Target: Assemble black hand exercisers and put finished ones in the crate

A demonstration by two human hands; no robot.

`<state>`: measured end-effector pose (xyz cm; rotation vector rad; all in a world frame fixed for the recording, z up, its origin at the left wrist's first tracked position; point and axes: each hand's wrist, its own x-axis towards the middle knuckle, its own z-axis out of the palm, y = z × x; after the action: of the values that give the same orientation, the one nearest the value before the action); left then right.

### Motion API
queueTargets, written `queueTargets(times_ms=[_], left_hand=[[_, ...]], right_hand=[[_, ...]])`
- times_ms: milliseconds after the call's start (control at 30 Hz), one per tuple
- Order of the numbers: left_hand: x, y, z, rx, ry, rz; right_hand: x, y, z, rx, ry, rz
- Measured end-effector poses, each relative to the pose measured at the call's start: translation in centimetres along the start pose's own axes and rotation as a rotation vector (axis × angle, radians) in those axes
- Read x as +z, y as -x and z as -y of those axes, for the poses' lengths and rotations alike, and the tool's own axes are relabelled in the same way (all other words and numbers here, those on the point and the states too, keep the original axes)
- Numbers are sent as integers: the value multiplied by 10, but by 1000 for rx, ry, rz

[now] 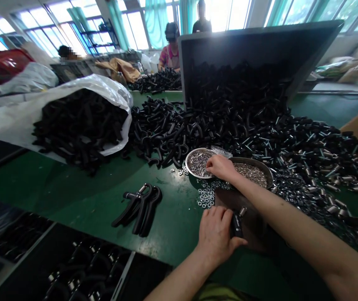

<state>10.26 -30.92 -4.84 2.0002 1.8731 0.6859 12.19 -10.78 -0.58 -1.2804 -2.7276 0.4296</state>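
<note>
My left hand (215, 235) is closed round a black handle piece (236, 225) with a metal spring end, near the table's front edge. My right hand (222, 167) reaches forward into a small metal dish (192, 156) of small silver parts, fingers pinched together; what they pinch is too small to make out. A second, larger metal bowl (262, 166) of silver parts sits just to the right of the dish. Loose washers (206, 196) lie scattered on the green table (81, 196) between my hands.
Assembled black hand grips (141, 207) lie left of my hands. A huge heap of black handles (229, 121) spills from a tipped bin (260, 46). A white bag of handles (78, 121) lies left. Springs (329, 184) pile right. Other people sit at the far end.
</note>
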Motion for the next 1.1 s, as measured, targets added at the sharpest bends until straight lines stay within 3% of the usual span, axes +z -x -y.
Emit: queueTargets(times_ms=[367, 633, 833, 967, 1100], left_hand=[[-1, -3, -2, -3, -10, -2], [-2, -4, -2, -6, -26, -7], [-3, -6, -2, -11, -20, -3], [-2, -6, -1, -7, -13, 4], [-4, -7, -2, -5, -18, 20]], right_hand=[[-1, 3, 3, -19, 23, 61], [-11, 8, 1, -10, -210, -28], [-28, 84, -16, -50, -410, 24], [-13, 141, -31, -115, -423, 57], [10, 164, -40, -113, -371, -9]])
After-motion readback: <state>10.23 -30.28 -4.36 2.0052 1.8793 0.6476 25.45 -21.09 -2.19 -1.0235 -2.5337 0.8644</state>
